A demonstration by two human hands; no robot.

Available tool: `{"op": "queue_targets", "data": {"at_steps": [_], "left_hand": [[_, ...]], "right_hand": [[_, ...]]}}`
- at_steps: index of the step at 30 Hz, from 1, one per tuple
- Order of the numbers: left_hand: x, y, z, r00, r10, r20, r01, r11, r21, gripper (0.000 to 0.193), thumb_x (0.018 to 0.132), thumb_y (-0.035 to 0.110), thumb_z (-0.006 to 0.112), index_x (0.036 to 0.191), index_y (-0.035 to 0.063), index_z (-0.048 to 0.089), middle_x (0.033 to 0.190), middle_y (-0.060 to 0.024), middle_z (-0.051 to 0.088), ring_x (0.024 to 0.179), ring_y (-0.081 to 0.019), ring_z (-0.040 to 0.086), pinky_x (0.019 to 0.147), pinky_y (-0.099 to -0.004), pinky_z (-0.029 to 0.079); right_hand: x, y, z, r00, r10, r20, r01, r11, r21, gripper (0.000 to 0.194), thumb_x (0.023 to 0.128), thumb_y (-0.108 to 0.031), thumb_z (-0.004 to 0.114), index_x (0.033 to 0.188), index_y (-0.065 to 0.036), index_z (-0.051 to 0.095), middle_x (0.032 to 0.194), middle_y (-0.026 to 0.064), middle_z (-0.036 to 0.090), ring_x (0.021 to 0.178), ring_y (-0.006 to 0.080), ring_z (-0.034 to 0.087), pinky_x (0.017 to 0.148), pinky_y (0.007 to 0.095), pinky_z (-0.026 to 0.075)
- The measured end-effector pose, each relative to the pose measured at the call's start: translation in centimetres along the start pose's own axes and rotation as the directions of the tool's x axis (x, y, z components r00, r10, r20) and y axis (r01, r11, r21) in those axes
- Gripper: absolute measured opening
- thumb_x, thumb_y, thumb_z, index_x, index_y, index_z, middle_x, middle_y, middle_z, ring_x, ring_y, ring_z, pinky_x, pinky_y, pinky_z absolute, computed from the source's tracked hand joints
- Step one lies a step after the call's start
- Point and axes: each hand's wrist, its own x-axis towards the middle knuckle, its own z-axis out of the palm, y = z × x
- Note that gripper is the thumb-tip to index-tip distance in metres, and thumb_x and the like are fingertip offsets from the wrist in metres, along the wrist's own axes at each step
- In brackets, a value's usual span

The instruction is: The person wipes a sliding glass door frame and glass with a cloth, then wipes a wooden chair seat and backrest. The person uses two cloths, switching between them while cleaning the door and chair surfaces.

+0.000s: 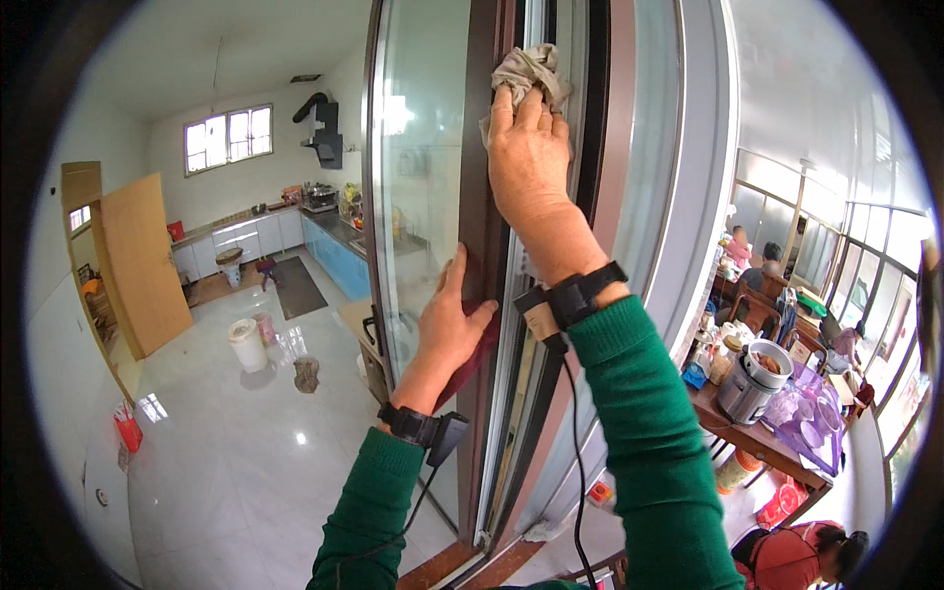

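Observation:
My right hand (pixel 529 151) presses a crumpled beige cloth (pixel 532 70) against the upper part of a dark brown sliding door frame (pixel 483 192), its fingertips on the cloth. Lower down, my left hand (pixel 451 317) rests with spread fingers on the edge of the glass door panel (pixel 420 184), thumb against the brown frame. Part of something dark red shows behind that hand. Metal tracks (pixel 490 457) run down beside the frame to the sill. Both wrists wear black straps with small devices and cables.
On the left, a white bucket (pixel 248 345) and a grey-brown rag (pixel 306 375) are on the tiled floor, before kitchen cabinets (pixel 335 254). At right, a wooden table (pixel 767 450) holds a metal cooker (pixel 743 391). A person in red (pixel 793 557) is at lower right; other people sit farther back.

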Motion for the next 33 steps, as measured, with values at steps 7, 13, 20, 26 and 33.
{"op": "queue_targets", "data": {"at_steps": [7, 13, 20, 26, 33], "left_hand": [[0.2, -1.1, -1.0, 0.992, -0.023, 0.123, 0.048, 0.978, -0.204, 0.086, 0.083, 0.015, 0.075, 0.156, 0.0055, 0.031, 0.145, -0.0266, 0.051, 0.127, -0.039, 0.057, 0.103, -0.0426, 0.048], [-4.9, -3.9, -1.4, 0.977, -0.169, 0.134, 0.206, 0.914, -0.35, 0.063, 0.09, 0.009, 0.07, 0.147, 0.0015, 0.045, 0.106, -0.0185, 0.07, 0.085, -0.0125, 0.065, 0.076, -0.0317, 0.054], [-19.1, -10.2, -1.3, 0.859, -0.453, 0.239, 0.506, 0.675, -0.537, 0.032, 0.094, 0.011, 0.069, 0.123, -0.0026, 0.065, 0.104, -0.0077, 0.073, 0.093, -0.0131, 0.066, 0.084, -0.0288, 0.053], [-23.2, -9.7, -0.7, 0.697, -0.69, 0.198, 0.635, 0.465, -0.617, 0.02, 0.096, 0.016, 0.069, 0.1, -0.003, 0.072, 0.088, -0.0018, 0.069, 0.079, -0.0088, 0.061, 0.071, -0.0256, 0.05], [-24.7, -7.4, -0.6, 0.666, -0.711, 0.226, 0.664, 0.427, -0.614, 0.02, 0.097, 0.015, 0.066, 0.098, -0.0036, 0.073, 0.084, -0.0015, 0.068, 0.075, -0.0087, 0.06, 0.066, -0.025, 0.049]], "right_hand": [[-11.4, -4.0, -1.6, 0.989, 0.092, 0.119, -0.11, 0.981, 0.158, 0.052, 0.084, -0.011, 0.063, 0.133, 0.005, 0.053, 0.122, 0.0293, 0.056, 0.108, 0.038, 0.06, 0.094, 0.0453, 0.048], [-20.6, -4.2, -6.6, 0.914, -0.08, 0.397, -0.077, 0.928, 0.364, 0.057, 0.081, -0.004, 0.066, 0.135, 0.001, 0.051, 0.123, 0.0241, 0.059, 0.107, 0.037, 0.063, 0.087, 0.0454, 0.052], [-16.8, 4.2, -14.6, 0.969, 0.075, 0.236, -0.232, 0.611, 0.757, 0.057, 0.075, 0.01, 0.068, 0.129, -0.005, 0.061, 0.124, 0.0181, 0.066, 0.116, 0.0394, 0.064, 0.098, 0.0453, 0.053], [-6.3, 10.8, -10.8, 0.968, 0.183, -0.174, -0.057, 0.831, 0.554, 0.054, 0.081, 0.005, 0.065, 0.132, -0.012, 0.062, 0.136, 0.0207, 0.059, 0.122, 0.0402, 0.061, 0.102, 0.0444, 0.051], [-17.6, 4.3, -5.7, 0.971, 0.229, -0.068, -0.167, 0.853, 0.494, 0.058, 0.073, 0.009, 0.061, 0.129, -0.006, 0.064, 0.142, 0.0284, 0.05, 0.125, 0.0481, 0.052, 0.105, 0.0523, 0.045]]}}
